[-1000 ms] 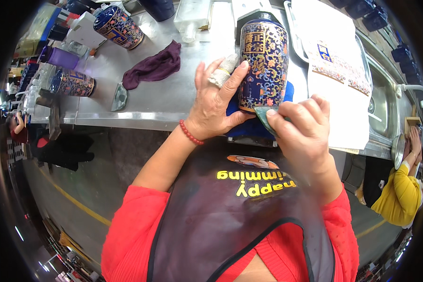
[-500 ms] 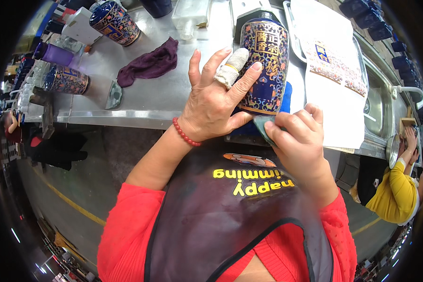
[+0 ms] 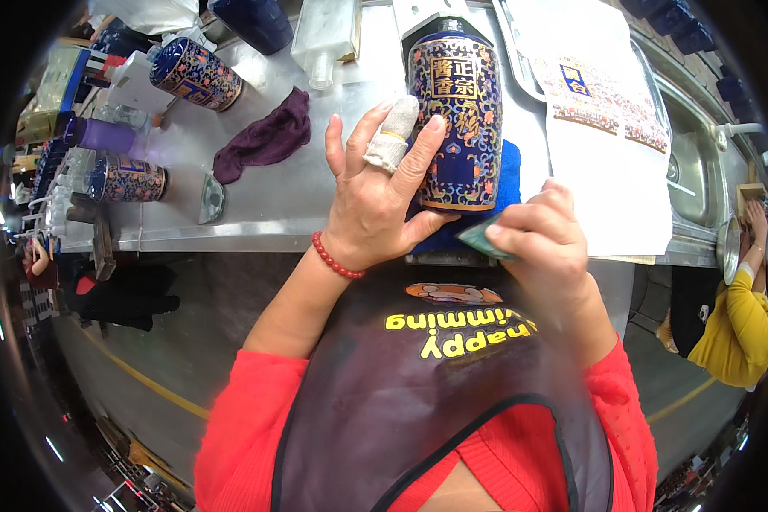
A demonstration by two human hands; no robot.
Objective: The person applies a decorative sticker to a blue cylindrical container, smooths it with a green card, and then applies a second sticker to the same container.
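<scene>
A dark blue bottle (image 3: 456,124) with a colourful floral pattern and gold edging lies on a blue cloth (image 3: 509,171), its neck pointing away from me. My left hand (image 3: 375,192) has its fingers spread, with the index fingertip on the bottle's left side and the thumb by its base. A whitish cloth finger cover (image 3: 392,136) sits on one of its fingers. Just below the base's right corner, my right hand (image 3: 544,235) pinches a flat green piece (image 3: 485,237), pointed toward the bottle. Its exact kind is unclear.
A purple rag (image 3: 266,138) lies to the left, near another patterned bottle (image 3: 198,75) and a small greenish block (image 3: 212,200). White sheets with a printed wrap (image 3: 602,102) cover the right side, before a sink (image 3: 695,171). A co-worker in yellow (image 3: 734,328) is far right.
The green piece and my right hand have drawn slightly away from the bottle's base. My left hand stays against the bottle; the whole view has shifted a little.
</scene>
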